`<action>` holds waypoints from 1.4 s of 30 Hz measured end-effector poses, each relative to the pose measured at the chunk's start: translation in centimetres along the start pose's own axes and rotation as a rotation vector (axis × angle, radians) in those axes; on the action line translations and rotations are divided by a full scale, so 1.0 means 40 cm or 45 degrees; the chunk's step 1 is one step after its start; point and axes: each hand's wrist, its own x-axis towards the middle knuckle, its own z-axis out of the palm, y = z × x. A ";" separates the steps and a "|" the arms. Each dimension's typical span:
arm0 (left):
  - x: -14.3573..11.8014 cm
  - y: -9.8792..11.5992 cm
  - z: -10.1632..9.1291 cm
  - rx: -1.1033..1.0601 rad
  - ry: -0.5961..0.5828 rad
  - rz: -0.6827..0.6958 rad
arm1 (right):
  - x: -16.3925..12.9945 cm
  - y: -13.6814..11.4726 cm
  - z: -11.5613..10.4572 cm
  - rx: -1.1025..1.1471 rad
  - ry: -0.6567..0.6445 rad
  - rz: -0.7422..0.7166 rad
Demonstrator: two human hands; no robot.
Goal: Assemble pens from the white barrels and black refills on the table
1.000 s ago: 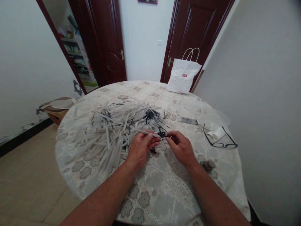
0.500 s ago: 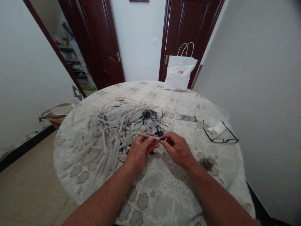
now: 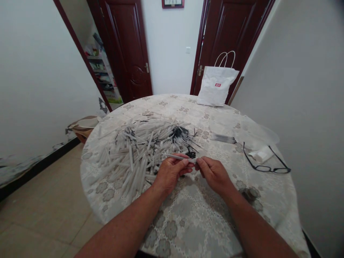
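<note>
Tube (image 3: 173, 156) is mid-frame, just above the cloth (image 3: 204, 222), thin end pointing left over the pile (image 3: 137, 157). Left hand (image 3: 172, 172) pinches it between thumb and fingers; right hand (image 3: 213, 173) has its fingertips closed on the right end. Change: 1 s ago a dark piece showed at that end between the 2 hands; now the right fingers cover it and the hand is turned flatter. Likely means the piece is being seated or worked there; can't tell if it's fixed, fingertips hide it. Black bits (image 3: 191, 154) sit just beyond the hands. Row of tubes (image 3: 223, 139) right of centre and glasses (image 3: 268, 168) at far right look undisturbed; only the camera view shifted.
</note>
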 end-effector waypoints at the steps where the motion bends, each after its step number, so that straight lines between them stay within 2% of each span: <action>1: -0.001 0.000 0.001 0.006 0.004 0.000 | -0.002 -0.004 0.000 0.005 -0.007 -0.015; 8: 0.002 0.000 -0.005 0.023 0.018 0.047 | -0.011 -0.004 0.006 0.019 0.061 -0.033; 15: 0.003 -0.006 -0.006 0.081 -0.031 0.037 | -0.005 -0.008 0.000 0.003 -0.039 -0.008; 22: 0.009 -0.004 -0.011 0.075 0.004 0.063 | -0.011 -0.013 0.002 0.029 0.036 0.002; 28: 0.008 -0.011 -0.015 0.126 -0.002 0.052 | -0.006 -0.015 0.001 -0.002 -0.076 0.040; 33: 0.007 -0.011 -0.018 0.137 -0.002 0.085 | -0.010 -0.019 0.006 0.005 -0.019 0.012; 42: 0.008 -0.018 -0.027 0.248 0.009 0.111 | -0.005 -0.017 0.019 0.104 -0.035 0.034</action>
